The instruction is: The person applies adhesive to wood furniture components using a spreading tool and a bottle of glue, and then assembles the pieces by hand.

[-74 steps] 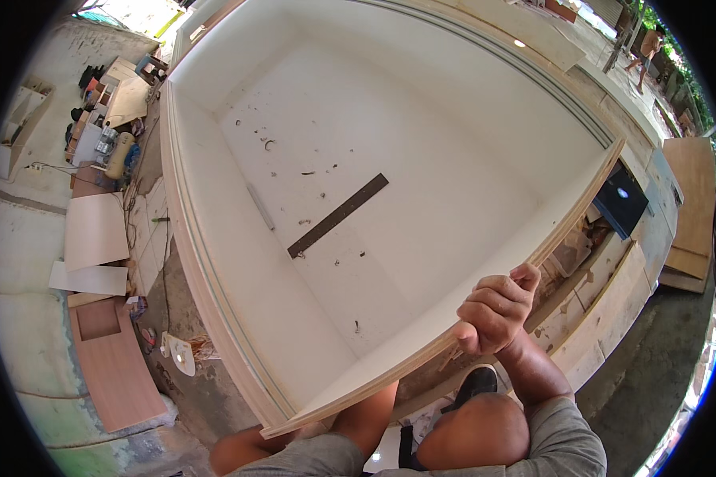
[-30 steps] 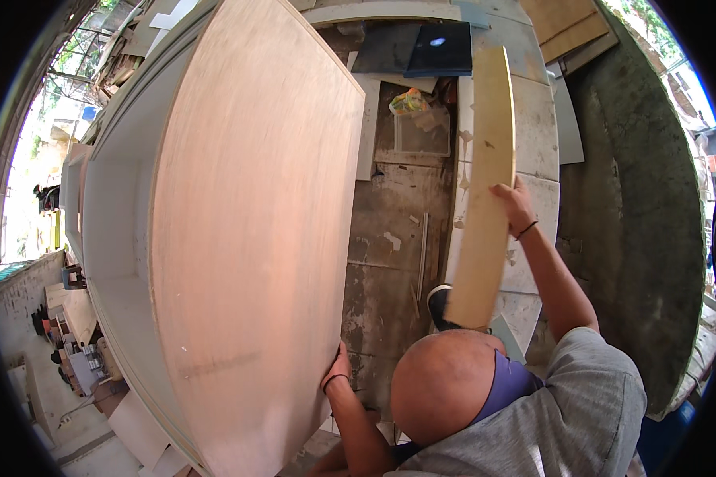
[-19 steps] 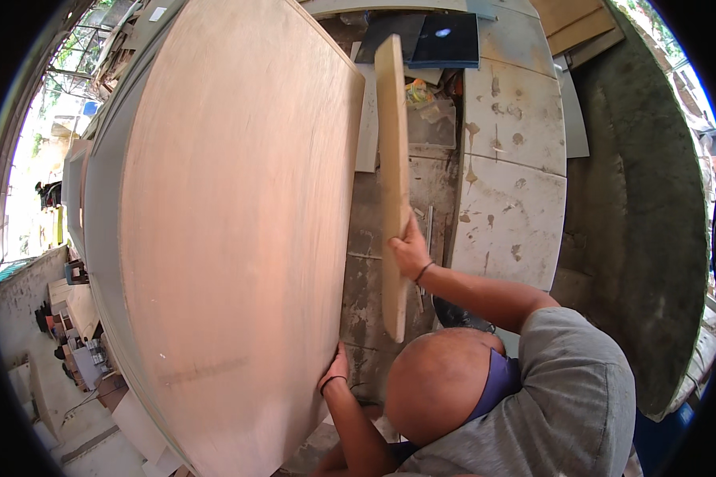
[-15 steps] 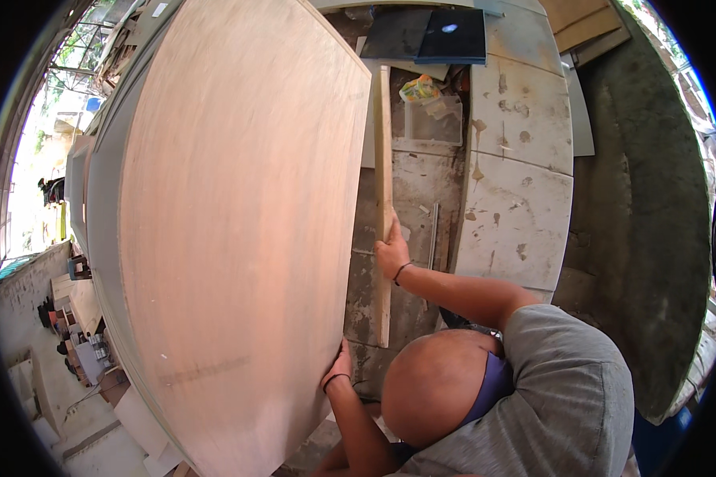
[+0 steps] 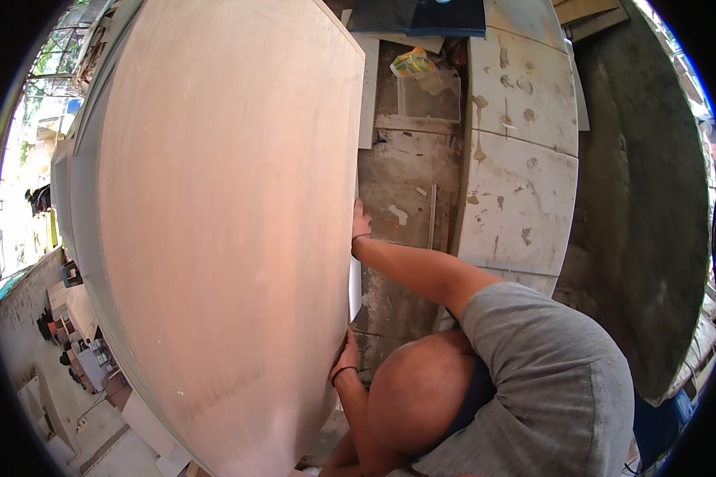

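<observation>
The left hand (image 5: 344,355) touches the near right edge of the large plywood panel (image 5: 231,199) on the person's left; the right hand (image 5: 361,219) reaches there too, fingers partly hidden, so I can't tell whether either grips. A white strip (image 5: 355,292) shows between them. The handling looks unfinished, both hands being busy. Beyond sits a clear plastic bin (image 5: 429,99)

Big wood panel (image 5: 231,199) looks pretty smooth and matt from where I'm standing; bin (image 5: 431,102) is clear plastic, shirt (image 5: 545,362) grey cloth.
</observation>
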A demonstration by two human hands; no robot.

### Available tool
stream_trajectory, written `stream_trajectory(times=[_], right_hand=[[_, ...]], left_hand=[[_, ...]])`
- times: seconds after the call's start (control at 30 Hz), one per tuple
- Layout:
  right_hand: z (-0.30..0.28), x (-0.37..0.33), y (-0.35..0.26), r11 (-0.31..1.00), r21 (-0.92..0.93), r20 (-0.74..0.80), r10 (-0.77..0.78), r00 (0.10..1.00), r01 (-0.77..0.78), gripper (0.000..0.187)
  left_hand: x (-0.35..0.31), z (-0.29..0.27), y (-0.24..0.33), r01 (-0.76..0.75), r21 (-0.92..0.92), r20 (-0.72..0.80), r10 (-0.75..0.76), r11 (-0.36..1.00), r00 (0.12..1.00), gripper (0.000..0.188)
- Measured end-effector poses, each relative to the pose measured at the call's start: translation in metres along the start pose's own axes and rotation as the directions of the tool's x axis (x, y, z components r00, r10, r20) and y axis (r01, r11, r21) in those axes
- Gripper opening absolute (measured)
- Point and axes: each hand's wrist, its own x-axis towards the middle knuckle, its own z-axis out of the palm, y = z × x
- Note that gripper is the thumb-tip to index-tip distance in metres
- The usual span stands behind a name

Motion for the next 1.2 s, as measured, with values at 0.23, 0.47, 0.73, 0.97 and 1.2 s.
stream_trajectory(times=[0.23,0.47,0.73,0.97,1.2], right_hand=[[-0.013,-0.008,0.013,0.990,0.037,-0.001,-0.134,0.991,0.134,0.084],[-0.039,-0.023,0.013,0.998,0.047,0.009,-0.033,0.999,0.033,0.093],[0.002,0.015,-0.001,0.974,-0.222,0.284,0.018,0.959,0.048,0.080],[0.047,0.046,0.035,0.960,0.255,0.464,-0.229,0.856,0.118,0.074],[0.021,0.121,0.088,0.759,0.645,0.441,-0.464,0.768,0.089,0.069]], left_hand=[[0.009,-0.005,0.004,0.024,-0.092,-0.030,-0.027,0.996,0.999,0.047],[0.014,-0.004,0.007,0.031,-0.070,0.022,-0.030,0.997,0.999,0.047],[-0.018,0.009,-0.019,0.019,-0.010,-0.008,-0.020,1.000,1.000,0.048],[0.019,-0.009,0.005,0.020,-0.067,-0.034,-0.023,0.998,0.999,0.047],[0.002,-0.003,-0.031,0.018,0.021,-0.009,-0.018,1.000,1.000,0.045]])
